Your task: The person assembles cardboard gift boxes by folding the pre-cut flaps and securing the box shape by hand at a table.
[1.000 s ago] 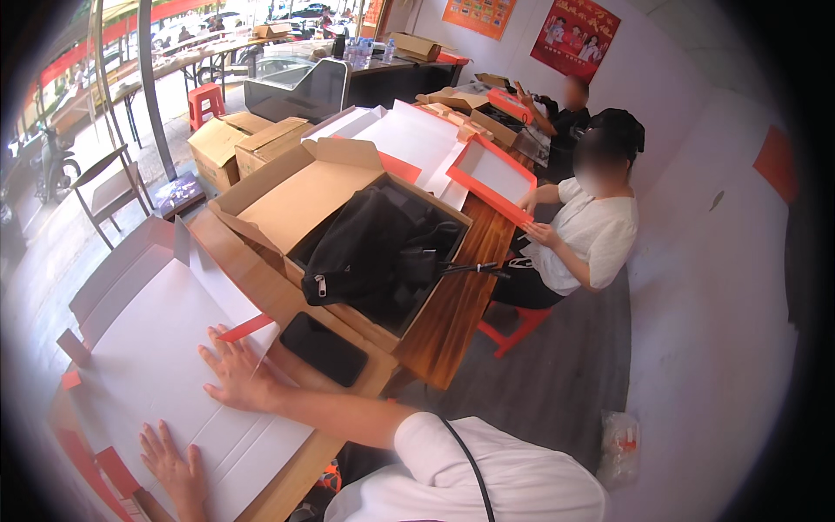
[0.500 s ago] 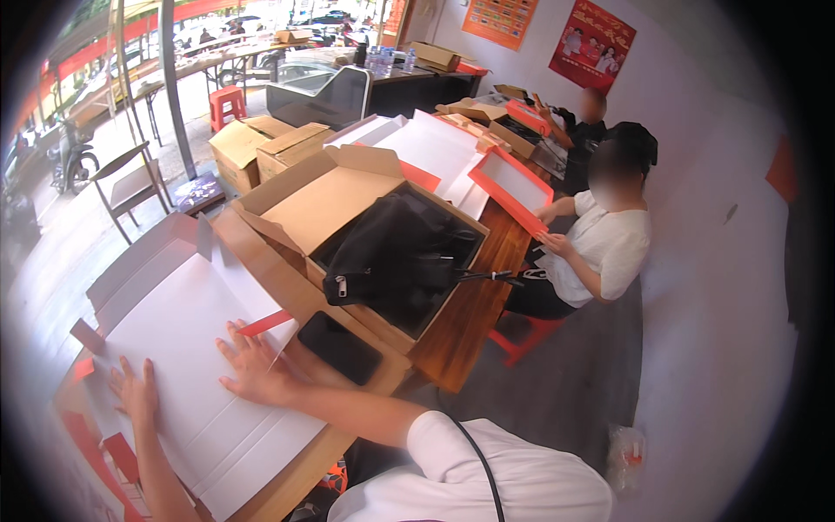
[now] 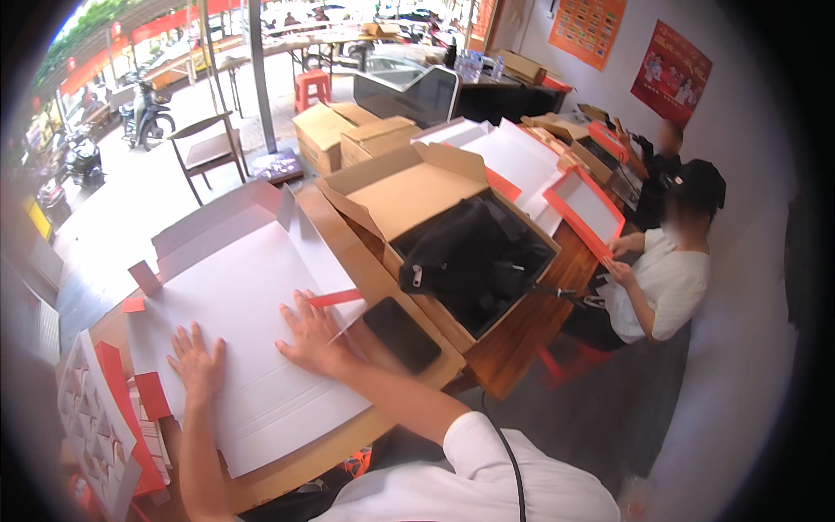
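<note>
A large white cardboard sheet, an unfolded box blank (image 3: 252, 326) with fold lines and standing side flaps, lies on the table in front of me. My left hand (image 3: 198, 364) rests flat on its left part, fingers spread. My right hand (image 3: 313, 337) lies on the right part with its fingers apart, close to a narrow red flap (image 3: 336, 297). Neither hand grips anything. Small reddish flaps (image 3: 145, 277) stick up at the sheet's left edge. Just right of my right hand is a black phone (image 3: 402, 334).
An open brown carton (image 3: 426, 196) holding a black bag (image 3: 474, 248) stands beyond the phone. At lower left are printed red-and-white cardboard pieces (image 3: 96, 418). A co-worker in white (image 3: 674, 287) holds a red-edged box lid (image 3: 584, 211) at right. Closed cartons (image 3: 335, 135) and a chair (image 3: 209, 152) stand farther off.
The view has swung to the left, so everything sits farther right and more printed cardboard shows at lower left. Both hands are still flat on the white sheet.
</note>
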### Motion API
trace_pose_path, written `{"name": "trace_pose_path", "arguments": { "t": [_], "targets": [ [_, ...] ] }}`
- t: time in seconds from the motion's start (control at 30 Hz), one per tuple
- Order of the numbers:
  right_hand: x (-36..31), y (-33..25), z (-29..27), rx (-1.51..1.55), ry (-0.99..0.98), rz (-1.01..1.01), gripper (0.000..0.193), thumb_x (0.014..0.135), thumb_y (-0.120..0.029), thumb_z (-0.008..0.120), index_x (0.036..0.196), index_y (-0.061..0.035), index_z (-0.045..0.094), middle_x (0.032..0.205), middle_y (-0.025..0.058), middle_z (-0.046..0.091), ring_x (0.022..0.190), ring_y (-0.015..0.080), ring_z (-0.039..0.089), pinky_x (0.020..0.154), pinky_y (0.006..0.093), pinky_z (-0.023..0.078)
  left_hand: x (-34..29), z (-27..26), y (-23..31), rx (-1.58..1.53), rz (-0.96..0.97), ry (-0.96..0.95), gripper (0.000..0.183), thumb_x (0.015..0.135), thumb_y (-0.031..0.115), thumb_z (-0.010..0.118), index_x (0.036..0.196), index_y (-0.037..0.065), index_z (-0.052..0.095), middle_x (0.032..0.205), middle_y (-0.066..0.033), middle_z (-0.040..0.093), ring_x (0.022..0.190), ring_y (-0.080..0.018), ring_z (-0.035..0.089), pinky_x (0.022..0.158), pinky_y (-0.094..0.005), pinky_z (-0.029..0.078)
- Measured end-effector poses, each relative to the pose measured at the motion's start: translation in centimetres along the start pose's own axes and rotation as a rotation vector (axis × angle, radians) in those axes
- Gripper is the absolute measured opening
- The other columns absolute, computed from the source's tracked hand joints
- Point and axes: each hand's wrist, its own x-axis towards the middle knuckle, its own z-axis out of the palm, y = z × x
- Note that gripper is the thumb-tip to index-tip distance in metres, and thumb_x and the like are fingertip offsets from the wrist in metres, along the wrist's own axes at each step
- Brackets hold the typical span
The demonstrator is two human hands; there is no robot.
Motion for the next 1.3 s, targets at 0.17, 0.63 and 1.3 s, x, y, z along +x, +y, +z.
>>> {"name": "trace_pose_path", "arguments": {
  "t": [0.17,0.63,1.3],
  "targets": [
    [-0.2,-0.2,-0.4,-0.009,-0.038,0.011,0.073,0.096,-0.050,0.060,0.153,-0.0068,0.046,0.164,0.0264,0.029,0.155,0.0412,0.023,0.125,0.0551,0.021,-6.2,-0.5,-0.8,-0.049,0.212,-0.036,0.080,0.096,0.048,0.061,0.159,0.007,0.036,0.167,-0.0262,0.025,0.156,-0.0458,0.020,0.122,-0.0685,0.012],
    [-0.3,0.1,-0.2,-0.049,-0.052,-0.012,0.074,0.098,-0.052,0.056,0.156,-0.0071,0.044,0.165,0.0253,0.029,0.156,0.0396,0.021,0.126,0.0550,0.017,-6.6,-1.5,-2.5,-0.063,0.134,-0.148,0.086,0.095,0.057,0.059,0.162,0.010,0.032,0.170,-0.0260,0.019,0.157,-0.0451,0.014,0.123,-0.0675,0.009],
    [-0.1,0.2,0.2,-0.002,-0.038,-0.016,0.074,0.097,-0.052,0.056,0.155,-0.0066,0.045,0.164,0.0264,0.031,0.156,0.0399,0.021,0.126,0.0550,0.016,-1.4,-10.8,-7.7,0.166,-0.199,-0.069,0.038,0.086,0.025,0.074,0.117,0.004,0.070,0.136,-0.0209,0.058,0.127,-0.0405,0.059,0.106,-0.0521,0.049]
  ]
}}
